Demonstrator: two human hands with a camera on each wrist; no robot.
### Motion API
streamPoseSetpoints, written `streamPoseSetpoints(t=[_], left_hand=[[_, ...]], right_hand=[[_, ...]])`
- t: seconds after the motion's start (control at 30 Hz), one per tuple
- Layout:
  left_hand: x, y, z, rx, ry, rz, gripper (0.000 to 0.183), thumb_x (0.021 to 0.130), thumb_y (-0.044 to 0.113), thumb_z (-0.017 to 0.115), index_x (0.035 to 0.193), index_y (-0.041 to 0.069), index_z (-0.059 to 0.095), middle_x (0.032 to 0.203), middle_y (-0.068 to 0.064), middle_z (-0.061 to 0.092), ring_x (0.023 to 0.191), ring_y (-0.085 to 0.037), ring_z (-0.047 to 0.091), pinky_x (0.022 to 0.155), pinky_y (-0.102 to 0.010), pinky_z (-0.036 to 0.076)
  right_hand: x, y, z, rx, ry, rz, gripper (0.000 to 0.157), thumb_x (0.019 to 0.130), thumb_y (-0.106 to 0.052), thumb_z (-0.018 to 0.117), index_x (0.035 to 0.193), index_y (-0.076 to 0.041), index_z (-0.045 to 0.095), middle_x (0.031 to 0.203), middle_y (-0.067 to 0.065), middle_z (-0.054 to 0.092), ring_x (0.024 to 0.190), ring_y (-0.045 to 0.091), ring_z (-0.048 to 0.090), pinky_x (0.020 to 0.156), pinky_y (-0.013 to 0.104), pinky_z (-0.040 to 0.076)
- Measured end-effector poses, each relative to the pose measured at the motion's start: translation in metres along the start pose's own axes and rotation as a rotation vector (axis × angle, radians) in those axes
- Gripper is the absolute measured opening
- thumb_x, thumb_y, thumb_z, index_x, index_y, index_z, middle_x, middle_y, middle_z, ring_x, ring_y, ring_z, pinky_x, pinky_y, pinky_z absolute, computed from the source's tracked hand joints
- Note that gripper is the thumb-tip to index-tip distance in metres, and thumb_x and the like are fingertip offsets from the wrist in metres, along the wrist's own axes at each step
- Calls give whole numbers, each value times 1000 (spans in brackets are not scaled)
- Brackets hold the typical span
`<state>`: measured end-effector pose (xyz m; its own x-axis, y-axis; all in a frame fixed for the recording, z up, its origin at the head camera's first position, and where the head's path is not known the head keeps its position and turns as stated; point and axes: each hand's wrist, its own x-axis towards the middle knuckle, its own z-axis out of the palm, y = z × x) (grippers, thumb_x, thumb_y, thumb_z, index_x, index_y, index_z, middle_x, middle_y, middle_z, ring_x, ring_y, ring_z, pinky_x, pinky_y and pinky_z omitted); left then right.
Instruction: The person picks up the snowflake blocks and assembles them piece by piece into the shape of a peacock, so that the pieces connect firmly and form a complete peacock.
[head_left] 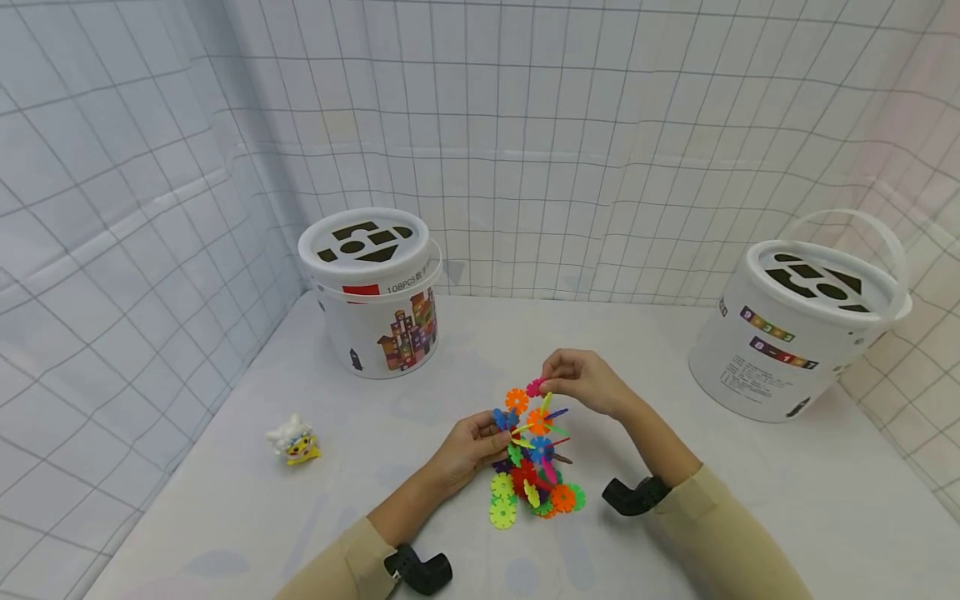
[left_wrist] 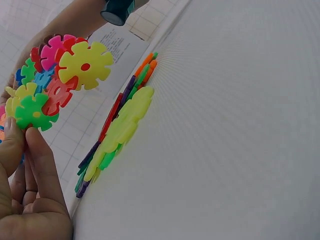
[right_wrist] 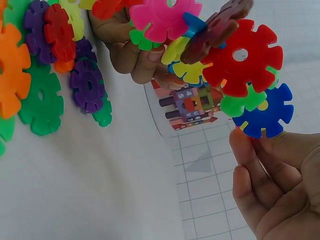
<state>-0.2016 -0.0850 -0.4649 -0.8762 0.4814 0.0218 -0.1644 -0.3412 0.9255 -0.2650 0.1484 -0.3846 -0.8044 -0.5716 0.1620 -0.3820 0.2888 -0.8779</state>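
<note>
Notched plastic snowflake discs in many colours are slotted into an upright cluster at the middle of the table. My left hand pinches the cluster's left side; in the left wrist view its thumb and forefinger meet at the lower edge of a green disc. At the cluster's top, beside an orange disc, my right hand pinches a pink disc between thumb and fingers. The right wrist view has the right fingertips just under a blue disc, partly hiding the pink one.
Loose discs, among them yellow-green and orange, lie under and in front of the cluster. A white bucket with a shape-slot lid stands at back left, another bucket at right. A small white-and-yellow figurine sits at left.
</note>
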Motion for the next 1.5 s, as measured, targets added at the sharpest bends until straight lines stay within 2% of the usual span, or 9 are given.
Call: streamPoseSetpoints(t=[0.13,0.53,0.67,0.77,0.97,1.17,1.37,1.5], left_hand=[[0,0,0,-2,-8,4,22,95,13,64,112,0,58,92,1,63,83,-6,61,77,-21,54],[0,1,2,13,-36,-6,36,97,10,61,122,-14,51,95,2,65,84,-6,63,76,-20,54],[1,0,0,21,-67,13,53,97,7,59,144,-6,38,93,2,62,81,-7,62,74,-21,54],[2,-1,-1,34,-98,37,62,98,4,57,153,4,27,89,0,57,82,-9,63,74,-22,55],[1,-1,-1,62,-110,49,61,98,5,58,152,2,29,88,-2,53,84,-9,62,74,-22,55],[1,-1,-1,87,-114,60,60,97,0,57,151,1,31,84,-2,53,74,-9,58,70,-21,54],[1,-2,-3,144,-115,71,58,97,2,58,149,0,33,80,-2,47,71,-9,56,69,-22,54],[2,-2,-3,165,-105,79,59,97,3,59,150,2,33,78,-1,47,71,-9,56,70,-23,54]], right_hand=[[-2,0,-2,-4,-6,-16,9,91,-4,67,94,1,61,85,8,70,79,19,66,80,29,54],[-4,-3,-1,-2,-37,-40,9,91,-4,68,92,1,60,84,9,70,79,20,68,80,30,55],[-4,-2,1,-34,-44,-32,9,90,-5,69,91,0,61,83,8,70,78,19,67,80,29,55],[-4,1,3,-54,-47,-28,9,90,-5,69,91,-1,61,83,7,70,77,19,67,79,29,55],[-5,5,5,-35,-66,-44,10,89,-2,69,87,-1,60,80,9,70,75,20,68,76,31,56],[-6,2,5,-15,-86,-40,10,90,0,68,85,-1,59,79,9,69,74,21,68,73,32,56],[-9,6,0,26,-116,-14,9,90,2,67,85,1,59,83,11,71,80,22,70,77,32,56],[-13,12,-3,32,-97,-16,8,93,-7,66,91,1,65,88,11,71,85,25,69,82,34,55]])
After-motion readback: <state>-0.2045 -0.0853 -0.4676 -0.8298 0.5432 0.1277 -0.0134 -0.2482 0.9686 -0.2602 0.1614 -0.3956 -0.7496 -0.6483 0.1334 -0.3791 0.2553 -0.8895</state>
